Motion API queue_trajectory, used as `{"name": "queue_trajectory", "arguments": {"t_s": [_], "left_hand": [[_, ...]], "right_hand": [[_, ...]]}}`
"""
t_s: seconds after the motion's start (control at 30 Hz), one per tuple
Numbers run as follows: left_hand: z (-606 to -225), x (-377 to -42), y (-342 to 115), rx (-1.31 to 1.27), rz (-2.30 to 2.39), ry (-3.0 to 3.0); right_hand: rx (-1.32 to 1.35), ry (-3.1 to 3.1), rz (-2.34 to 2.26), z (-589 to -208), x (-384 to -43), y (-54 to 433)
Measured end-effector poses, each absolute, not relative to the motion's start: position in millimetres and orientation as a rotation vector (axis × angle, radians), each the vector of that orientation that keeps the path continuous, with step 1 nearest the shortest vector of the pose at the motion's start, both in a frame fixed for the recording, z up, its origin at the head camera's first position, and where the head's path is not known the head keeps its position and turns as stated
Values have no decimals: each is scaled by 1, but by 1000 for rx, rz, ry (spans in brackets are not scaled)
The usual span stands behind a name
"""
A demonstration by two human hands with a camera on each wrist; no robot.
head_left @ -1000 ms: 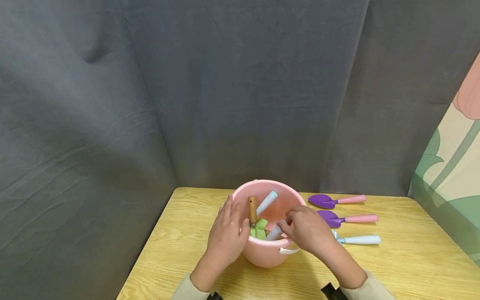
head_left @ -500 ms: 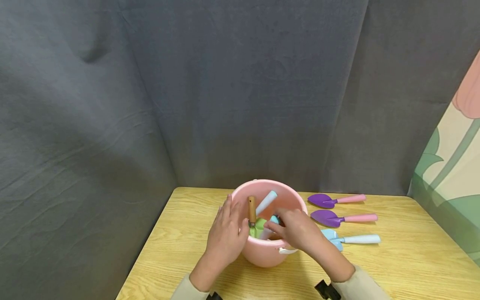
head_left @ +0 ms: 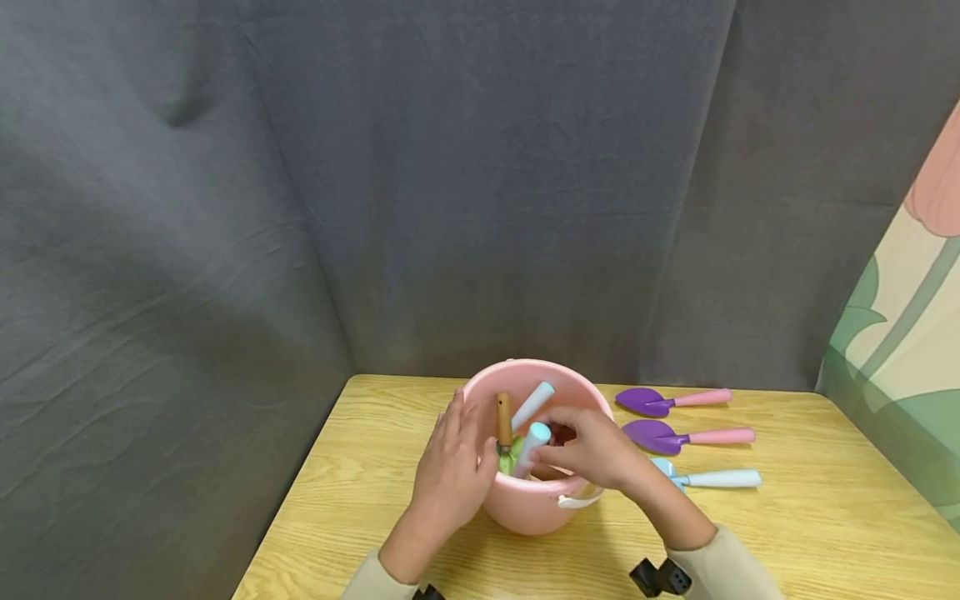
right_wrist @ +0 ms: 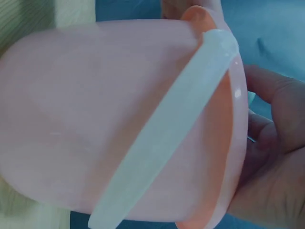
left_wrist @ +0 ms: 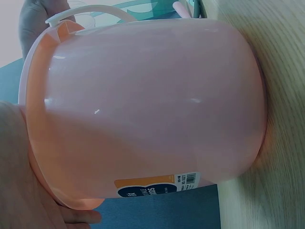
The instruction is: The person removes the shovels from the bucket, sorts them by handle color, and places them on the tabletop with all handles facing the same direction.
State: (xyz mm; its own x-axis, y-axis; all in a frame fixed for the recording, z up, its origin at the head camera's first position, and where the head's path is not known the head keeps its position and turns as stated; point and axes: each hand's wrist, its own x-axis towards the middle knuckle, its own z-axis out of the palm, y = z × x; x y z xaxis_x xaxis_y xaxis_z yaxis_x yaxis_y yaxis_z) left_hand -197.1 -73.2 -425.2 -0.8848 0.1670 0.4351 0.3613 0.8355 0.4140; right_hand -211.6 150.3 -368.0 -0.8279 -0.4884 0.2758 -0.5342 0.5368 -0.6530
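Note:
A pink bucket (head_left: 536,508) stands upright on the wooden table. My left hand (head_left: 453,467) rests against its left rim with the fingers extended. My right hand (head_left: 592,450) reaches over the right rim, its thumb and fingers pinching a light blue handle (head_left: 534,446) inside the bucket; the lower end of that tool is hidden. Beside it in the bucket are a tool with a wooden handle (head_left: 504,417), a green tool head (head_left: 510,458) and another pale blue handle (head_left: 534,402). In the right wrist view, the right hand (right_wrist: 281,138) is partly behind the rim.
To the right of the bucket lie two purple trowels with pink handles, the far trowel (head_left: 645,402) and the nearer trowel (head_left: 656,435). A light blue hand tool (head_left: 720,478) lies closer to me. The bucket's white carrying handle (right_wrist: 162,133) hangs down. Grey cloth (head_left: 487,208) stands behind the table.
My right hand has moved left and deeper over the bucket. The light blue handle by its thumb has shifted left and now stands more upright. The left hand has stayed on the rim.

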Motion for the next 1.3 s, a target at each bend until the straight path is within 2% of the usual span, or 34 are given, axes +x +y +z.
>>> {"name": "queue_trajectory", "arguments": {"t_s": [0.7,1.0,1.3], "left_hand": [[-426,-197,-72,-402,-699,-2628],[-425,-196,-73,-393,-703,-2653],[-426,-196,-73,-393,-700,-2634]], "right_hand": [[588,-2392,2097,-367,-215,166],[550,-2372,2137,-364,-214,168],[391,-2224,2284,-363,-213,170]]}}
